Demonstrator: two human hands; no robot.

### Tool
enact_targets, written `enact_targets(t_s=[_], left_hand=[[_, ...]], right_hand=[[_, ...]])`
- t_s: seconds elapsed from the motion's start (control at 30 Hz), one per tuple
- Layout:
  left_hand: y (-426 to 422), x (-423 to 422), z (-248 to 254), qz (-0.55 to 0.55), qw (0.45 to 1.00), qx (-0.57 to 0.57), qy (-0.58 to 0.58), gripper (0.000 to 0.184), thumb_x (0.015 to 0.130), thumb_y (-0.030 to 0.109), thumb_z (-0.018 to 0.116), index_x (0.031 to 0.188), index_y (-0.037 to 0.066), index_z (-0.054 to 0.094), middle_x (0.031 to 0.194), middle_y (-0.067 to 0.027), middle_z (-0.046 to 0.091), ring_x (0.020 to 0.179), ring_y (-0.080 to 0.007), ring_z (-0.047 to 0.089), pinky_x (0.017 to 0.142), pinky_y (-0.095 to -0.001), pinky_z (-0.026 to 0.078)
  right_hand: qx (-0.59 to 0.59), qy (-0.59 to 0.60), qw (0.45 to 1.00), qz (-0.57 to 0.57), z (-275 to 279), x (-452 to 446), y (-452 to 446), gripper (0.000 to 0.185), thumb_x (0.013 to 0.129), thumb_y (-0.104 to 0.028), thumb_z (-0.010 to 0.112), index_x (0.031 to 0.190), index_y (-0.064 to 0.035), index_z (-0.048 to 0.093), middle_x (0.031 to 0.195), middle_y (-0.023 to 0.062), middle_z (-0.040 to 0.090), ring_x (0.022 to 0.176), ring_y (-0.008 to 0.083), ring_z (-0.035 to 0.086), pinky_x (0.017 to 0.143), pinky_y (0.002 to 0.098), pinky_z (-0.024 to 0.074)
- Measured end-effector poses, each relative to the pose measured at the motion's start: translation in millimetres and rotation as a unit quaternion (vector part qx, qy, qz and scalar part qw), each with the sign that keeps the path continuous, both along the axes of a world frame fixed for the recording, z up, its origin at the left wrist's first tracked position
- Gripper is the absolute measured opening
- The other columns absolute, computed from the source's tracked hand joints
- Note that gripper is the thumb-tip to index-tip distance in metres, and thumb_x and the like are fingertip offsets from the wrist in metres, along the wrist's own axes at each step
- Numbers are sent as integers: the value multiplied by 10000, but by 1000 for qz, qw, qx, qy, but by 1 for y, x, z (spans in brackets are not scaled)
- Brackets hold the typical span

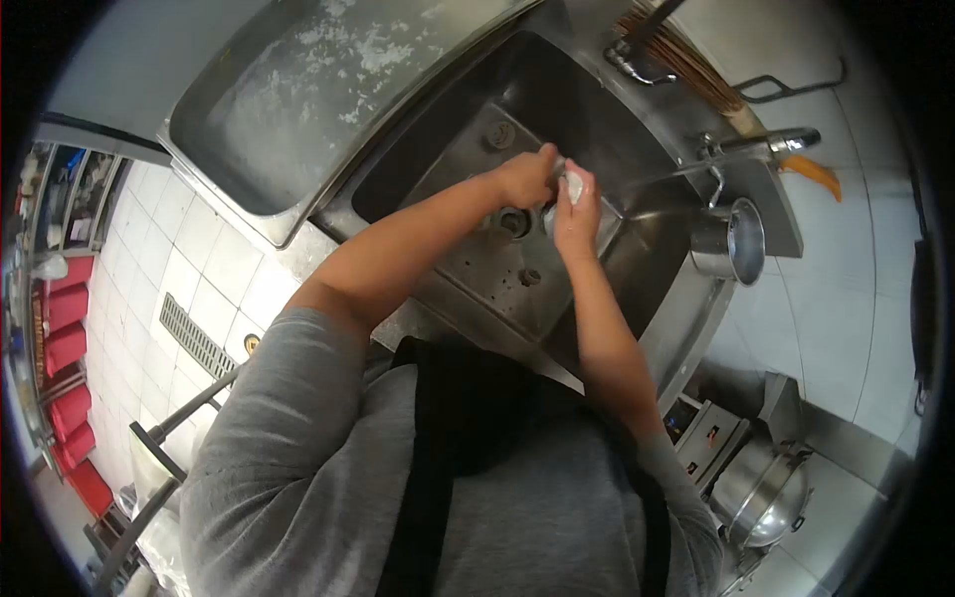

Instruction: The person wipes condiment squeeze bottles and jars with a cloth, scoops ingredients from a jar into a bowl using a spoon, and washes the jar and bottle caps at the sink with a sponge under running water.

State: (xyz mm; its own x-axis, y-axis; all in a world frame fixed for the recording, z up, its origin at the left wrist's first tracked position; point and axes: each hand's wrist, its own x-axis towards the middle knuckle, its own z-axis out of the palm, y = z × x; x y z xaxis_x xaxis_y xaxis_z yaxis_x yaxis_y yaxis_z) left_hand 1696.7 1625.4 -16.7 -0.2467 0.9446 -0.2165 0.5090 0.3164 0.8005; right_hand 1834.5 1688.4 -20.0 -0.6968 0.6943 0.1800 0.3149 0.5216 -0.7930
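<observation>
Both arms reach over a steel sink [468,269]. My left hand [524,181] is closed, its fingers curled close beside the other hand; what it grips, if anything, is hidden. Closed around a small white piece [574,187] is my right hand [577,221], thumb along it. The kind of this white piece is too small to tell. Something pale and shiny shows between the hands, partly covered by fingers. Below them lie a drain [513,223] and several dark scraps [530,278] on the sink floor.
A second basin [249,149] with white flakes adjoins on the left. Along the right rim are a faucet [786,141], a metal pot [741,244] and a bundle of thin sticks [696,65]. A domed steel pot [761,493] stands lower right; a floor grate [196,333] lies left.
</observation>
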Motion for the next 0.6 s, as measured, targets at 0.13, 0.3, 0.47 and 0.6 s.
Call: enact_targets(t_s=[0.13, 0.3, 0.47, 0.6], left_hand=[[-17, -25, -46, -56, 981, -168, 74, 571, 823, 278, 567, 1308, 35, 390, 1184, -258, 549, 1067, -368, 567, 893, -452, 450], [-42, -53, -66, 28, 964, -254, 76, 447, 917, 210, 360, 1332, 66, 444, 1247, -190, 539, 1158, -335, 521, 980, -443, 400], [-30, -78, -122, 83, 970, -220, 58, 602, 815, 237, 598, 1378, 148, 405, 1260, -191, 530, 1112, -338, 557, 944, -413, 444], [-29, -76, -89, 24, 971, -222, 86, 677, 791, 291, 649, 1400, 178, 376, 1369, -176, 434, 1178, -343, 503, 960, -411, 437]], right_hand=[[-89, -150, 984, -44, -65, -23, -25, 325, 864, -87, 512, 1179, -15, 475, 1029, 225, 608, 963, 410, 576, 818, 448, 448], [44, -368, 904, 213, -155, -25, -31, 452, 749, -66, 607, 1194, -60, 526, 1189, 229, 519, 994, 382, 597, 841, 472, 457], [199, -464, 810, 298, -247, -14, -42, 699, 703, -86, 655, 1353, -128, 403, 1401, 179, 369, 986, 345, 621, 812, 510, 497], [175, -540, 764, 306, -223, -28, -40, 542, 821, -141, 517, 1339, -35, 399, 1113, 208, 583, 938, 364, 630, 797, 474, 499]])
